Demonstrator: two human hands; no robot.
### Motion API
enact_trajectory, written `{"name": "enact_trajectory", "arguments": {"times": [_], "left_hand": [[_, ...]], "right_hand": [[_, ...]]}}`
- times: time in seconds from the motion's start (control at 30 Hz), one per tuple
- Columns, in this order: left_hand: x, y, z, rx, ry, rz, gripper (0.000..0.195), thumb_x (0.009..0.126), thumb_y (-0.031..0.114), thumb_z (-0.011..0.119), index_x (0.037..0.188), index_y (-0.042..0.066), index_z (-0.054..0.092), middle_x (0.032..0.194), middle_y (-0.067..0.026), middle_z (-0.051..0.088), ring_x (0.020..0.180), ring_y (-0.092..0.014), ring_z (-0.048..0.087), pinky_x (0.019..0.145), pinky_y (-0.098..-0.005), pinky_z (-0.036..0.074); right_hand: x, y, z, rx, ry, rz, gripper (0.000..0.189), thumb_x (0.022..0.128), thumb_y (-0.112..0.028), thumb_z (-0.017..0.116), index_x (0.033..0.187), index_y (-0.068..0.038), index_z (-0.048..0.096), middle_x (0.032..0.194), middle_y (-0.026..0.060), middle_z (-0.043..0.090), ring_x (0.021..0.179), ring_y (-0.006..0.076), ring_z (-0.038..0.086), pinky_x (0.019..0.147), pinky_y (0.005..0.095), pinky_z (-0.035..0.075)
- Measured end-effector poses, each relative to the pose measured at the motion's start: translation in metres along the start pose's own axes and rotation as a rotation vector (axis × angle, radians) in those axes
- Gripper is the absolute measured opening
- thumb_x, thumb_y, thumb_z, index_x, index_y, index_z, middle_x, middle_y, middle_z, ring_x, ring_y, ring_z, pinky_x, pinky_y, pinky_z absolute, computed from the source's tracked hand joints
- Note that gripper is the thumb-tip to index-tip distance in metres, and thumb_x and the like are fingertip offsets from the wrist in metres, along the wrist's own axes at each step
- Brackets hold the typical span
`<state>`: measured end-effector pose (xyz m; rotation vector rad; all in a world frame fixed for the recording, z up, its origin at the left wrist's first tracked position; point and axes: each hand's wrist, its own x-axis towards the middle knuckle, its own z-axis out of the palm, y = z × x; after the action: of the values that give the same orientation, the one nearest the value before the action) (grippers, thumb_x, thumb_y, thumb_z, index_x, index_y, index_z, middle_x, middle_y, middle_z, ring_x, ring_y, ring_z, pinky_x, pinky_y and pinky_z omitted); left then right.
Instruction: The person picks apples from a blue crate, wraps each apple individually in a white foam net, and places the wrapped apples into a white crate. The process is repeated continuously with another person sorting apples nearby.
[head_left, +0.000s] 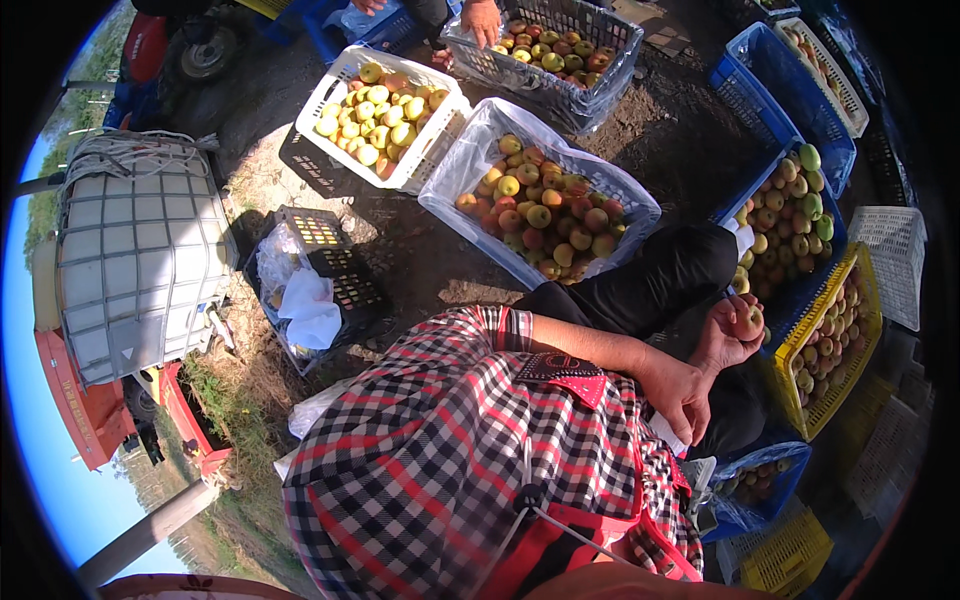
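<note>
My right hand (726, 330) holds a pale red-green apple (747, 322) in its fingers, beside a blue crate (831, 259) of green and reddish apples. Crossing over the right forearm is my left hand (679, 397). Its fingers bend down by a white cuff (666, 433), and whether they grip the cloth cannot be told. A yellow crate (796, 429) of apples stands close by on the right. Past my bent leg, a plastic-lined crate (487, 259) holds many red and yellow apples.
A white crate (319, 97) of yellowish apples sits on a black one. Another person's hand (481, 21) reaches to a lined crate (577, 120) of apples. A black crate (358, 289) with plastic bags and a caged white tank (142, 247) stand left. Stacked crates (889, 262) line the right.
</note>
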<state>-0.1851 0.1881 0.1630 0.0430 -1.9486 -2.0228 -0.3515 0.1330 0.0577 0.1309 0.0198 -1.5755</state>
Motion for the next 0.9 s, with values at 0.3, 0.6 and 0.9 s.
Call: {"name": "enact_trajectory", "arguments": {"times": [0.3, 0.6, 0.9], "left_hand": [[-0.017, -0.014, 0.005, 0.08, 0.222, -0.074, 0.027, 0.077, 0.022, 0.076, 0.095, 0.003, 0.07, 0.086, -0.0102, 0.074, 0.08, -0.021, 0.071, 0.073, -0.0313, 0.055], [-0.018, 0.0, 0.0, -0.129, -0.051, -0.2, 0.029, 0.084, 0.029, 0.075, 0.098, 0.003, 0.075, 0.082, -0.0047, 0.072, 0.064, -0.012, 0.065, 0.057, -0.0254, 0.053], [-0.022, 0.011, -0.008, -0.371, -0.224, -0.331, 0.032, 0.087, 0.031, 0.074, 0.089, -0.001, 0.073, 0.076, -0.0005, 0.068, 0.061, -0.009, 0.061, 0.052, -0.0238, 0.052]], "right_hand": [[0.005, -0.007, -0.003, -0.123, 0.055, -0.112, 0.046, 0.073, -0.029, 0.071, 0.11, -0.005, 0.057, 0.108, 0.0095, 0.055, 0.082, 0.0189, 0.053, 0.067, 0.031, 0.041], [0.008, -0.002, 0.001, -0.069, 0.069, -0.042, 0.044, 0.074, -0.03, 0.069, 0.108, -0.005, 0.057, 0.111, 0.0105, 0.056, 0.084, 0.0195, 0.054, 0.069, 0.0322, 0.041], [0.012, 0.003, 0.007, -0.103, 0.041, 0.006, 0.047, 0.073, -0.029, 0.069, 0.111, -0.006, 0.055, 0.113, 0.0106, 0.056, 0.087, 0.0198, 0.053, 0.071, 0.0329, 0.041]]}}
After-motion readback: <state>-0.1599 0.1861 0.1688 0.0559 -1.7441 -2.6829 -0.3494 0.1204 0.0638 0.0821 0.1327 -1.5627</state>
